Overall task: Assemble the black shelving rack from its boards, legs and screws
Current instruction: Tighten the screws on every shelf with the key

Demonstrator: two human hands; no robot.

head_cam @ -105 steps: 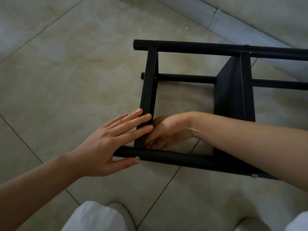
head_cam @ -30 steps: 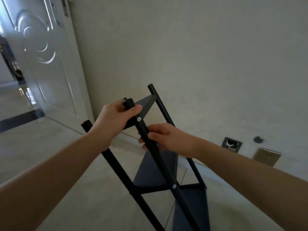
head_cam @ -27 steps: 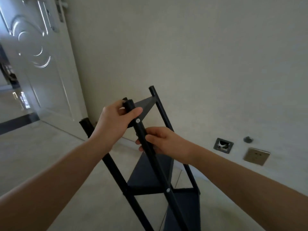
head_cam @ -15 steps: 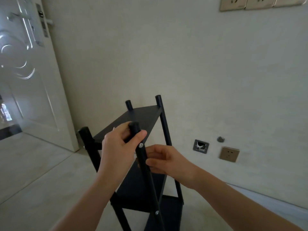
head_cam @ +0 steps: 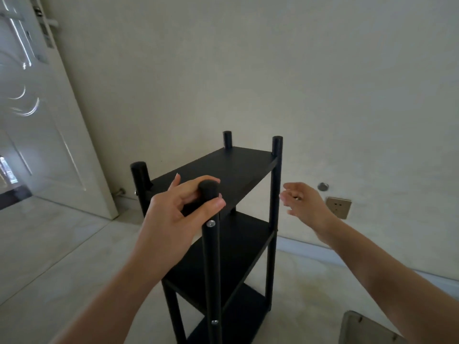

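A: Start at the left. What's there?

B: A white door, well apart from the work. Next to the right comes the rack, upright on the floor near the wall, with three boards stacked between four legs.

A: And the hands?

B: The left hand grips the top of the near leg, fingers and thumb curled round it just above a screw. A second screw shows lower on that leg.

A: The right one?

B: The right hand hangs in the air beside the far right leg, touching nothing, fingers loosely spread. Something small glints at its fingers; I cannot tell what it is.

A: So which step is this?

B: I'd judge assembly is nearly over: the rack is being steadied on its feet. The joints I can see carry screws; the far ones are hidden.

A: Next move?

B: Probably a check that it stands square without rocking. That calls for a firm hold at the top and a gentle push, and both hands free if a screw needs tightening.

A: Anything further right?

B: Wall sockets low down, and a grey-rimmed thing at the bottom corner, cut off.
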